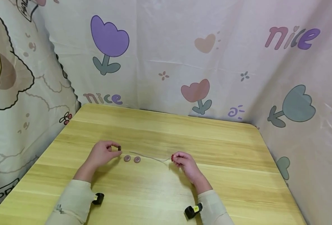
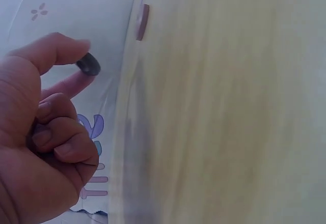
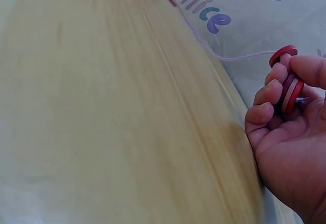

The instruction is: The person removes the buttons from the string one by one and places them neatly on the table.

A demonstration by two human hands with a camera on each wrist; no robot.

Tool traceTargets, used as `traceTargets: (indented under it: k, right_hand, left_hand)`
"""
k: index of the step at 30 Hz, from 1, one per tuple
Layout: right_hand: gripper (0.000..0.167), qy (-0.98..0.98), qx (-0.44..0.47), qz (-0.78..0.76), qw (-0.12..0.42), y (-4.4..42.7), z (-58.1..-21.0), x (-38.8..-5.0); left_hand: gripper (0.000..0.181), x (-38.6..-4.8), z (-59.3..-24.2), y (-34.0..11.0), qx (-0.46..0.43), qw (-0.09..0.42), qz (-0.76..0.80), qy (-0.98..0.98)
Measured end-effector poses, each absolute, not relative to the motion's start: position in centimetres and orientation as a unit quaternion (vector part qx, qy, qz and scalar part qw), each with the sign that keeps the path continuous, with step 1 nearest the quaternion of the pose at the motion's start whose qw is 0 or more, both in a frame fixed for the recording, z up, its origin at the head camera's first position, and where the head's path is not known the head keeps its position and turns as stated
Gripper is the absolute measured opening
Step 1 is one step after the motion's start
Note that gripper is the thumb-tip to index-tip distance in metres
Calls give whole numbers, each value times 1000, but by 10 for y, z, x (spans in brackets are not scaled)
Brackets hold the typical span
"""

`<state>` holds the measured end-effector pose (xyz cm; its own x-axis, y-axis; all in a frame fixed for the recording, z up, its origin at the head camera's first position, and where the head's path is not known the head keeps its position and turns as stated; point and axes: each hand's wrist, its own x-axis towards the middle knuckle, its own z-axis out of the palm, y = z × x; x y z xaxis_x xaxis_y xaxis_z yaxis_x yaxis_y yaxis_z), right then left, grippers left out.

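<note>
My left hand (image 1: 101, 153) pinches a dark button (image 2: 89, 64) between thumb and forefinger, a little above the table; its other fingers are curled in. Two brown buttons (image 1: 127, 158) lie side by side on the wood, just right of that hand. My right hand (image 1: 186, 162) grips several buttons. One red button (image 3: 283, 55) shows at the fingertips, and a stack of red, pink and dark red buttons (image 3: 291, 95) sits between the fingers and palm. From the front red button a thin pale string (image 1: 146, 156) runs left, its end near the brown buttons.
The wooden table (image 1: 154, 200) has rounded far corners. Behind it hangs a printed curtain (image 1: 160, 40) with flowers and lettering, which also covers both sides. A black wrist camera (image 1: 98, 198) sits at the left sleeve, another black camera (image 1: 192, 212) at the right.
</note>
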<state>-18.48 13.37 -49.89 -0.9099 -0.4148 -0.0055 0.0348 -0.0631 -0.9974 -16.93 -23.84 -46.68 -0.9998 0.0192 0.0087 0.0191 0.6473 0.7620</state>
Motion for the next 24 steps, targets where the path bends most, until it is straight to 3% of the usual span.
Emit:
traceTargets:
  k: [15,24]
  right_hand:
    - [22,663,-142,-718,156,134,-499,-186]
    - [23,661,-138,-720,161,134,-498,-185]
  left_hand:
    - [24,-165,-474,-241,20,52,384,922]
    - [24,-165,-479,-244,13,58,387,920]
